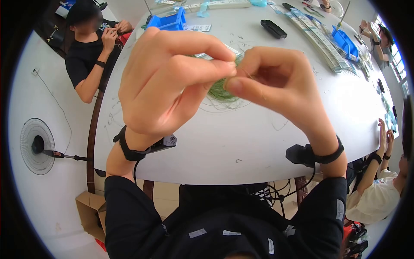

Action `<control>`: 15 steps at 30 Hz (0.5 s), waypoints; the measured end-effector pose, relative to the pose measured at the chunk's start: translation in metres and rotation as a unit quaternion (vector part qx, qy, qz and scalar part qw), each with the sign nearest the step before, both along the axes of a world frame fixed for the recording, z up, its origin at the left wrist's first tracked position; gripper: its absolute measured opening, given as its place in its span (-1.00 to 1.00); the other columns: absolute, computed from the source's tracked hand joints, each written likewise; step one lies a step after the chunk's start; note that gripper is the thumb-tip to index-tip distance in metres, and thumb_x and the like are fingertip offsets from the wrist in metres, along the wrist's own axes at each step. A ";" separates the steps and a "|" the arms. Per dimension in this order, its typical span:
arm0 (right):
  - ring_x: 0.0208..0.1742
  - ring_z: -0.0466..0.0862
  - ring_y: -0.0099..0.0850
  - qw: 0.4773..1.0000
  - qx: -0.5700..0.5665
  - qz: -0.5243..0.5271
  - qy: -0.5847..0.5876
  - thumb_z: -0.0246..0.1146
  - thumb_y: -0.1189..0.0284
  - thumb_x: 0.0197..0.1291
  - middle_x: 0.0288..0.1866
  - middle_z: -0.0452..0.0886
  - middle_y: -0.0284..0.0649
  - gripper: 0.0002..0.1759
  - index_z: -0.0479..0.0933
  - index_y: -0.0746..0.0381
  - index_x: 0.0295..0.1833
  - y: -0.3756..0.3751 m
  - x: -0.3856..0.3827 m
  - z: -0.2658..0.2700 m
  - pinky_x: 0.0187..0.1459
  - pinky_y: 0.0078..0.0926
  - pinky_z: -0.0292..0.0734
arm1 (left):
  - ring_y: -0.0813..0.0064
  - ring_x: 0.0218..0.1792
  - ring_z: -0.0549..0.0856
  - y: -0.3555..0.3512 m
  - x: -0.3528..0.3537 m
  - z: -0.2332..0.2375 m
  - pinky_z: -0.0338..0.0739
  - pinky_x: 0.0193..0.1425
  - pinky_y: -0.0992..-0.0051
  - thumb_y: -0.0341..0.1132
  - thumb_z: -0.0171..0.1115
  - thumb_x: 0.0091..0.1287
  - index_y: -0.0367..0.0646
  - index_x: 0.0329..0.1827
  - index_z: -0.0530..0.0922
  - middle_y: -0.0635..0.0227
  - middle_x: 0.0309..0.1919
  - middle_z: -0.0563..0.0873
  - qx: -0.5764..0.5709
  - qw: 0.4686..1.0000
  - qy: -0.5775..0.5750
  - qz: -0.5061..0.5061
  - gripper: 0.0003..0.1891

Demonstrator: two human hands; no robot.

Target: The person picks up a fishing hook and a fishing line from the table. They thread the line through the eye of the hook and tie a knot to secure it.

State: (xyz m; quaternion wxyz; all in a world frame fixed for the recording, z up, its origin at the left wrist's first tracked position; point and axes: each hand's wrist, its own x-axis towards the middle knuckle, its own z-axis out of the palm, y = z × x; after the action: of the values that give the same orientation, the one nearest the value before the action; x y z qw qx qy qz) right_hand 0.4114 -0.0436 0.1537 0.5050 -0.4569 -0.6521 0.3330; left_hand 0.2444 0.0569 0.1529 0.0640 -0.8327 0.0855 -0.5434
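Head view: our L hand [172,82] & R hand [280,82] meet fingertip to fingertip, both pinched on a thin strand [246,72], just above green wire bundle [221,91] on white table [241,142].

Small hand-assembly workshop. One big white shared table [241,146] has people seated round it: a person in black [86,60] at the far left edge and another person [375,190] at the right edge, both with hands up at work. Blue parts bins [166,21], long strips of packaged parts [317,39], thin wire offcuts [113,115] lie strewn over the top, with a green wire coil [221,91] mid-table. A floor fan [37,146] stands on the pale floor, and a cardboard box [88,210] sits by the table leg.
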 end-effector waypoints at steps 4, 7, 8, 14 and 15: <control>-0.47 0.45 -0.65 0.991 0.105 -0.025 -0.085 0.30 0.64 -0.02 -0.43 0.53 -0.29 -0.92 0.52 0.38 -0.40 -0.017 -0.004 0.015 -0.42 -0.75 0.32 | 0.57 -0.51 0.46 0.002 0.001 0.000 0.27 -0.51 0.67 -0.64 0.36 -0.07 -0.21 -0.35 0.57 0.26 -0.36 0.67 0.009 1.000 -0.007 0.007 -0.77; -0.46 0.44 -0.63 0.978 0.185 -0.038 -0.092 0.27 0.66 0.02 -0.43 0.54 -0.26 -0.92 0.51 0.40 -0.34 -0.013 0.000 0.010 -0.43 -0.72 0.31 | 0.58 -0.53 0.43 -0.005 0.003 -0.001 0.26 -0.52 0.68 -0.63 0.37 -0.07 -0.20 -0.37 0.57 0.28 -0.36 0.67 0.012 1.000 -0.007 0.009 -0.78; -0.44 0.46 -0.63 0.977 0.191 -0.045 -0.085 0.26 0.64 0.04 -0.42 0.55 -0.26 -0.92 0.51 0.40 -0.33 -0.012 0.001 0.009 -0.41 -0.72 0.33 | 0.59 -0.53 0.42 -0.006 0.004 -0.002 0.26 -0.52 0.67 -0.63 0.37 -0.08 -0.20 -0.38 0.57 0.29 -0.37 0.66 0.012 1.000 -0.007 0.008 -0.77; -0.33 0.52 -0.62 0.987 0.154 -0.047 0.023 0.21 0.57 0.15 -0.33 0.58 -0.26 -0.92 0.50 0.39 -0.29 0.000 -0.002 -0.003 -0.28 -0.74 0.42 | 0.63 -0.56 0.40 -0.009 0.004 -0.005 0.22 -0.55 0.68 -0.61 0.39 -0.10 -0.16 -0.38 0.58 0.31 -0.35 0.67 0.016 1.000 0.014 -0.019 -0.76; -0.33 0.52 -0.63 0.991 0.118 -0.041 0.041 0.20 0.57 0.16 -0.33 0.58 -0.26 -0.92 0.50 0.39 -0.28 0.001 -0.003 -0.006 -0.29 -0.74 0.42 | 0.63 -0.55 0.40 -0.009 0.004 -0.005 0.22 -0.54 0.68 -0.61 0.39 -0.09 -0.16 -0.37 0.58 0.30 -0.34 0.67 0.010 1.000 0.010 -0.024 -0.76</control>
State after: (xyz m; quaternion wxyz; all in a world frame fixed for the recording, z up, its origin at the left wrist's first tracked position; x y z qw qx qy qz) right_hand 0.4082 -0.0423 0.1478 0.5953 -0.4060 -0.6463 0.2513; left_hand 0.2487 0.0478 0.1474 0.0579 -0.8353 0.1115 -0.5352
